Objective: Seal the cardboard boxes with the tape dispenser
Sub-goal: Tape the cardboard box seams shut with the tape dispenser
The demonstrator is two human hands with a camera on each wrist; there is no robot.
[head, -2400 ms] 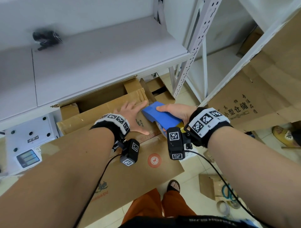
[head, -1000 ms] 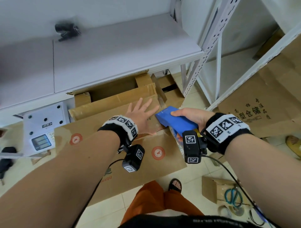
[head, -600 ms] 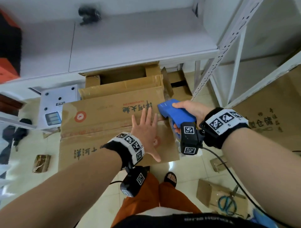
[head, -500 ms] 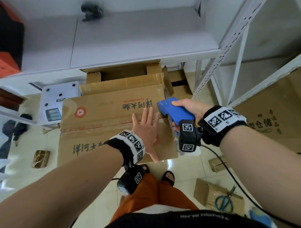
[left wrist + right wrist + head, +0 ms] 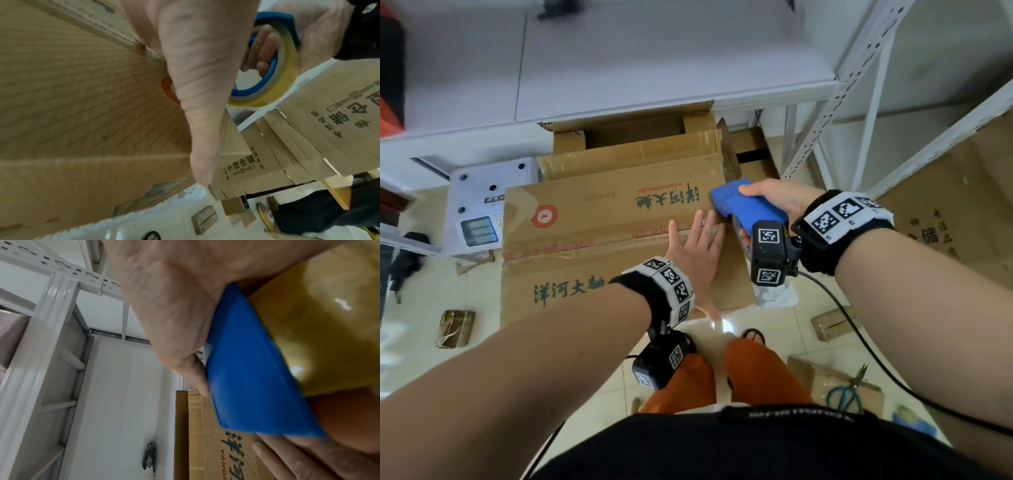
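A brown cardboard box with Chinese print lies on the floor, its two top flaps meeting at a taped seam. My left hand lies flat and open on the right end of the box top, thumb over the near flap. My right hand grips a blue tape dispenser with a yellowish tape roll at the box's right end, nose on the seam. In the right wrist view the blue dispenser and the roll fill the frame above the box.
A white metal shelf overhangs the far side, with an open cardboard box beneath it. A white scale sits left. Flattened cardboard leans on the right. Scissors lie on a small carton by my feet.
My left hand slid from the far flap toward the near right corner of the box top. The view shifted to show the whole box; the dispenser stays at the right end.
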